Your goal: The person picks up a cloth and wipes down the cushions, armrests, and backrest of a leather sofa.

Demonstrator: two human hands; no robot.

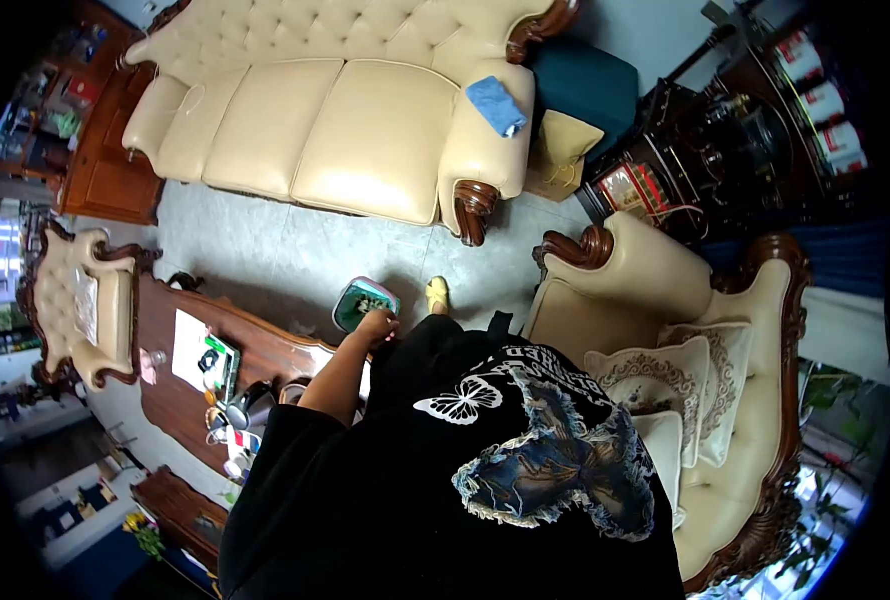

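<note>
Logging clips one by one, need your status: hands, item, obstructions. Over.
Left hand at teal container's near edge, grip unclear; right hand out of view. Something inside, unidentifiable. Brown table and yellow shoe close, either side.

Grn bin [347, 312] | open top, pale rim | bits inside | nr tbl [170, 405]

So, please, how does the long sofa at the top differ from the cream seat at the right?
The long sofa has a blue cloth on one armrest; the cream seat holds patterned cushions. The long sofa's backrest runs along the picture's top, the cream seat's along the right. Both have cream upholstery and dark carved wood.
</note>
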